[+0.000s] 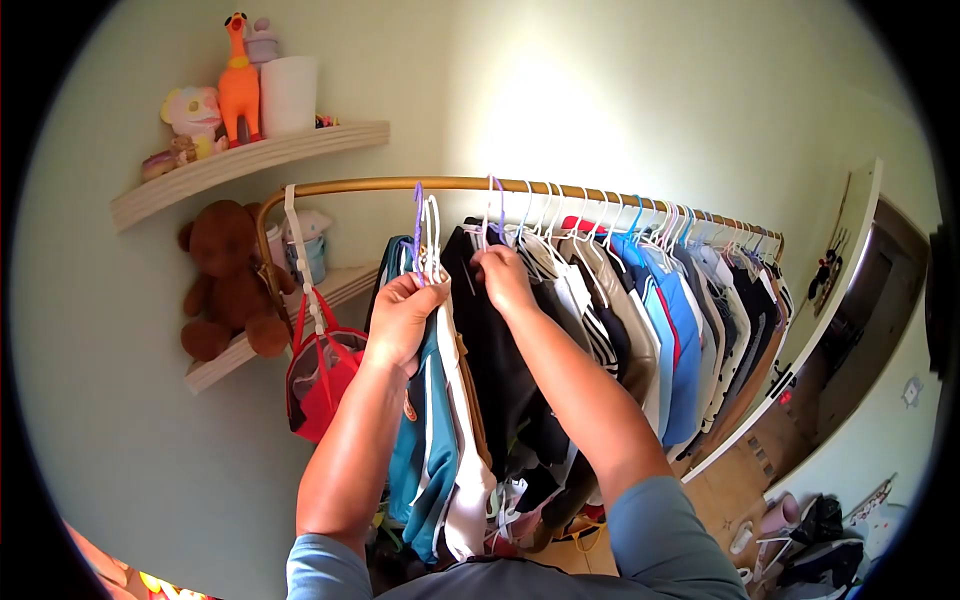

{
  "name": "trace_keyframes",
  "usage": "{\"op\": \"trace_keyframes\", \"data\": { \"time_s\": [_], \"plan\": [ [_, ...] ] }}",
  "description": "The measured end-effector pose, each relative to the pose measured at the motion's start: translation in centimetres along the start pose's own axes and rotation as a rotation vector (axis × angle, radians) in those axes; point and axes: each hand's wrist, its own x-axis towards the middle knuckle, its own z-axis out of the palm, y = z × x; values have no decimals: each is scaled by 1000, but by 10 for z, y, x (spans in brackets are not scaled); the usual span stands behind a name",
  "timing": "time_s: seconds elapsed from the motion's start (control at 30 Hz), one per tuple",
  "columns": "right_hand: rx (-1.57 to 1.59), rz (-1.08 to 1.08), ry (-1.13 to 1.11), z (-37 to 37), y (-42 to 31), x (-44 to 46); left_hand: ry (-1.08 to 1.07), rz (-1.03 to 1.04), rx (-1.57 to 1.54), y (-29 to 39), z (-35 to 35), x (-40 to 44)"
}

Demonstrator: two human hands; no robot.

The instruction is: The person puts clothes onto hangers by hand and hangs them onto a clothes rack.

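Observation:
My left hand [402, 312] is closed around the necks of a purple hanger [418, 225] and white hangers [433, 230]. Teal clothes [432, 440] and a white garment [463, 490] hang below it. Whether the white hooks sit on the rail is unclear. To the right, my right hand [503, 275] pinches a pale hanger [486, 215] at the neck, above a black garment [485, 340]; a second purple hook rises beside it. Both hands are just under the gold clothes rail [455, 184]. My fingertips partly cover the hangers.
Many more clothes on hangers, among them a blue shirt [683, 345], fill the rail's right side. A red bag [328, 375] hangs at its left end. Behind are a brown teddy bear [228, 270] and a shelf [260, 165] with toys. An open door [820, 320] stands right.

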Motion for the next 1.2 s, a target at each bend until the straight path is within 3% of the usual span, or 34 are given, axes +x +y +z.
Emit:
{"op": "trace_keyframes", "data": {
  "time_s": [0.07,0.17,0.23,0.27,0.37,0.47,0.53,0.57,0.63,0.77,0.9,1.03,1.2],
  "plan": [
    [-137,-26,82,-21,18,11,-13,6,6,-5,-1,5],
    [-149,-31,136,-64,19,15,-43,16,-3,-9,2,12],
    [-74,-153,150,-76,24,17,-54,4,-11,-8,9,18],
    [-132,-39,74,-85,26,15,-78,-5,-22,-8,12,23],
    [1,-2,28,-81,6,1,-85,-11,-2,-16,28,43],
    [-322,-321,191,-79,12,-7,-150,-37,-32,-22,42,66],
    [-492,-674,271,-76,-45,-39,-166,-29,-31,-22,54,76],
    [-519,-736,218,-81,-67,-48,-159,-51,-27,-19,61,78],
    [-138,-173,-134,-80,-75,-61,-164,-62,-25,-31,62,97],
    [-149,-169,-183,-85,-74,-47,-168,-52,-52,-42,73,106],
    [-28,13,-106,-79,-54,-42,-189,-50,-44,-51,72,108],
    [-1,-75,37,-84,-41,-20,-188,-45,-20,-52,72,110],
    [-578,-157,8,-92,-55,-23,-220,-27,3,-43,79,123]
  ]
}}
